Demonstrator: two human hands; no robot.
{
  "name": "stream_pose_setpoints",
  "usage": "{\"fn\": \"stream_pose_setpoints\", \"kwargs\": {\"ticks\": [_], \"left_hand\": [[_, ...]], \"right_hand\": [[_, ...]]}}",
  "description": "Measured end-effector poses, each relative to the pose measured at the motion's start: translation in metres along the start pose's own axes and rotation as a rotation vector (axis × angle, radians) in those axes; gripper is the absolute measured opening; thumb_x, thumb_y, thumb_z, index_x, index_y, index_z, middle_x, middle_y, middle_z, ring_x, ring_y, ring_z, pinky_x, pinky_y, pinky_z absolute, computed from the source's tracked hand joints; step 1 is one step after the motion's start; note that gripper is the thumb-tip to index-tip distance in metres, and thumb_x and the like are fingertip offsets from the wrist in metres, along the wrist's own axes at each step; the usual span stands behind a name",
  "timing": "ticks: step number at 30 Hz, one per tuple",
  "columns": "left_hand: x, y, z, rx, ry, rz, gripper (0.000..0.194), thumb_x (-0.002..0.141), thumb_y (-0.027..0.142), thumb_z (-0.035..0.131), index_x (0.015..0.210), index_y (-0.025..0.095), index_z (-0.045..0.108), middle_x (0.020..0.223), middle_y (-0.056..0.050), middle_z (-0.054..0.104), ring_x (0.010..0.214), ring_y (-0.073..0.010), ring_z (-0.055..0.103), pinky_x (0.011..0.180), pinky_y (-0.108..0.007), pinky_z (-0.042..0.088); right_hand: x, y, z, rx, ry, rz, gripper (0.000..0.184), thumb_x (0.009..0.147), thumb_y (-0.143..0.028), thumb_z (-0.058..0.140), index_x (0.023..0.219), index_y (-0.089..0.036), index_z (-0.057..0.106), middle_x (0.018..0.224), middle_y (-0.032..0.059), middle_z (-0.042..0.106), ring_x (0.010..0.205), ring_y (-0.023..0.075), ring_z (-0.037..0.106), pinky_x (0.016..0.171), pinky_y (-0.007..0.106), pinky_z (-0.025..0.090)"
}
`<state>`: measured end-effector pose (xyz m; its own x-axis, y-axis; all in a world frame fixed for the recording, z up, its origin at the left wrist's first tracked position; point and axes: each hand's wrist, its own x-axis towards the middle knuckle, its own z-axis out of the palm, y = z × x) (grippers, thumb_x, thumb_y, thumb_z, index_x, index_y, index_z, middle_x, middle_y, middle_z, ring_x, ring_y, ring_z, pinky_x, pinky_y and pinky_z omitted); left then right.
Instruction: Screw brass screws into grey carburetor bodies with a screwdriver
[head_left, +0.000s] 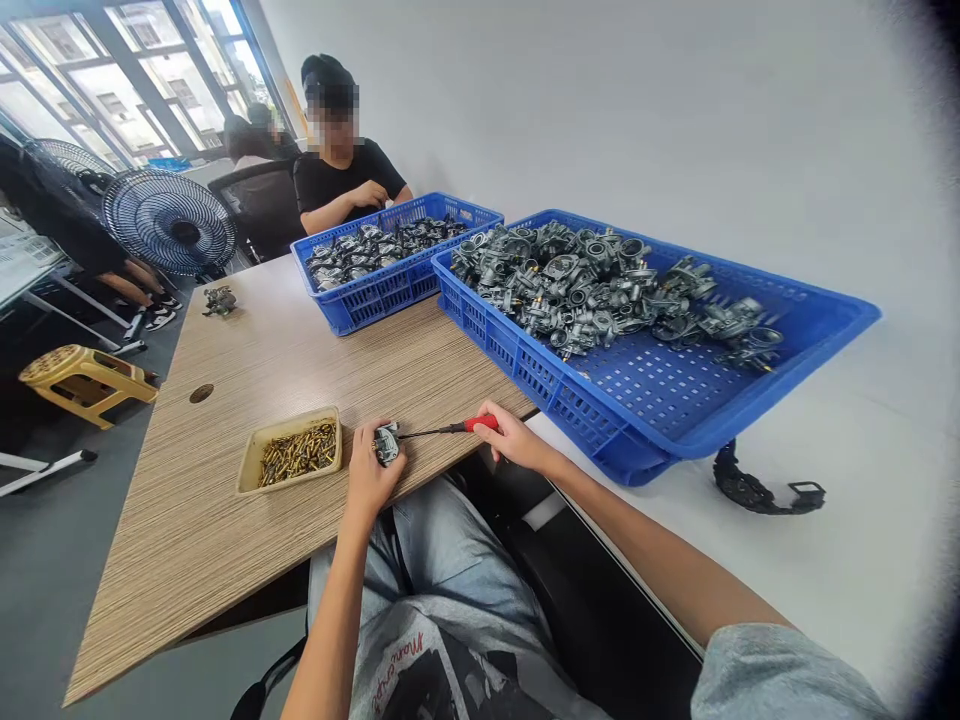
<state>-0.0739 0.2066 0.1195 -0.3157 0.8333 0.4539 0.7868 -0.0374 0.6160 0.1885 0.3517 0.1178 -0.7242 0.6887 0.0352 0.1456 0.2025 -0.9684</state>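
Note:
My left hand (pixel 370 472) is closed around a small grey metal carburetor body (pixel 387 443) close to the table's front edge. In my right hand (pixel 511 440) is a screwdriver (pixel 480 424) with a red handle and a dark shaft. The shaft lies nearly level and points left, its tip reaching the carburetor body; whether it sits in a screw is too small to tell. Just left of my left hand stands a cream plastic tub (pixel 250 468) holding many small brass jets (pixel 300 455).
A blue crate (pixel 600 440) of carburetor bodies stands at the right, another blue crate (pixel 352 312) of parts behind it. One carburetor (pixel 220 301) lies at the table's far left. A black watch (pixel 750 490) lies right. A person (pixel 345 180) sits opposite; a fan (pixel 169 222) stands beyond.

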Motion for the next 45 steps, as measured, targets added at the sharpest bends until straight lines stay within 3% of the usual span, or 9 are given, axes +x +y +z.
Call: {"fn": "stream_pose_setpoints", "kwargs": {"ticks": [3, 9, 16, 22, 29, 35, 41, 45], "left_hand": [[-0.0002, -0.0004, -0.0001, -0.003, 0.0, 0.0, 0.043, 0.086, 0.021, 0.069, 0.127, 0.023, 0.057, 0.12, -0.009, 0.063, 0.117, -0.0277, 0.061, 0.106, -0.046, 0.049], [-0.0008, -0.0014, 0.0003, 0.006, -0.001, -0.001, 0.045, 0.085, 0.019, 0.068, 0.128, 0.023, 0.057, 0.121, -0.009, 0.063, 0.117, -0.0279, 0.061, 0.106, -0.046, 0.05], [-0.0018, -0.0053, 0.0013, -0.002, -0.012, -0.014, 0.046, 0.086, 0.02, 0.068, 0.13, 0.023, 0.056, 0.124, -0.009, 0.062, 0.119, -0.028, 0.061, 0.108, -0.046, 0.049], [-0.0012, -0.0035, 0.0004, -0.003, -0.01, -0.003, 0.044, 0.087, 0.02, 0.068, 0.129, 0.023, 0.056, 0.122, -0.009, 0.062, 0.119, -0.0279, 0.06, 0.108, -0.047, 0.049], [-0.001, -0.0021, 0.0003, -0.007, -0.007, -0.003, 0.043, 0.086, 0.02, 0.068, 0.128, 0.023, 0.056, 0.121, -0.009, 0.063, 0.118, -0.0278, 0.061, 0.107, -0.046, 0.049], [-0.0014, -0.0028, 0.0008, -0.008, -0.011, -0.016, 0.042, 0.087, 0.02, 0.068, 0.128, 0.022, 0.057, 0.122, -0.009, 0.062, 0.118, -0.0274, 0.061, 0.107, -0.045, 0.05], [-0.0015, -0.0033, 0.0009, -0.008, -0.003, -0.005, 0.043, 0.087, 0.02, 0.068, 0.128, 0.023, 0.056, 0.122, -0.009, 0.062, 0.117, -0.0268, 0.061, 0.107, -0.045, 0.05], [-0.002, -0.0033, 0.0006, -0.012, -0.008, -0.01, 0.043, 0.087, 0.021, 0.068, 0.128, 0.023, 0.056, 0.122, -0.009, 0.062, 0.118, -0.0275, 0.061, 0.108, -0.046, 0.049]], "right_hand": [[0.0014, 0.0027, 0.0006, -0.023, 0.003, 0.008, 0.035, 0.102, -0.055, 0.052, 0.088, -0.024, 0.044, 0.071, -0.0089, 0.044, 0.046, 0.0086, 0.054, 0.047, 0.023, 0.042], [-0.0009, -0.0002, -0.0008, 0.021, -0.022, -0.009, 0.027, 0.098, -0.048, 0.059, 0.102, -0.025, 0.046, 0.076, -0.0088, 0.051, 0.05, 0.0089, 0.055, 0.051, 0.023, 0.045], [0.0019, 0.0014, 0.0002, -0.041, -0.002, 0.0, 0.037, 0.103, -0.056, 0.051, 0.086, -0.023, 0.044, 0.066, -0.0092, 0.043, 0.047, 0.0102, 0.057, 0.048, 0.023, 0.04], [-0.0016, -0.0039, -0.0008, 0.009, -0.017, -0.011, 0.029, 0.097, -0.05, 0.06, 0.099, -0.025, 0.045, 0.077, -0.008, 0.052, 0.051, 0.0096, 0.056, 0.052, 0.024, 0.045], [0.0021, 0.0007, 0.0012, -0.027, 0.012, 0.004, 0.038, 0.102, -0.057, 0.051, 0.084, -0.024, 0.044, 0.064, -0.0092, 0.043, 0.046, 0.0105, 0.055, 0.048, 0.024, 0.043], [-0.0007, -0.0034, -0.0008, 0.016, -0.019, -0.012, 0.03, 0.097, -0.051, 0.061, 0.099, -0.024, 0.047, 0.077, -0.0075, 0.054, 0.05, 0.0096, 0.056, 0.052, 0.024, 0.046], [0.0011, -0.0013, 0.0014, -0.026, 0.015, -0.006, 0.038, 0.102, -0.058, 0.05, 0.085, -0.023, 0.047, 0.065, -0.0087, 0.042, 0.048, 0.0103, 0.054, 0.049, 0.024, 0.043], [-0.0002, -0.0031, 0.002, -0.013, 0.008, -0.023, 0.032, 0.098, -0.055, 0.059, 0.097, -0.024, 0.049, 0.078, -0.0069, 0.052, 0.053, 0.0098, 0.055, 0.052, 0.024, 0.047]]}}
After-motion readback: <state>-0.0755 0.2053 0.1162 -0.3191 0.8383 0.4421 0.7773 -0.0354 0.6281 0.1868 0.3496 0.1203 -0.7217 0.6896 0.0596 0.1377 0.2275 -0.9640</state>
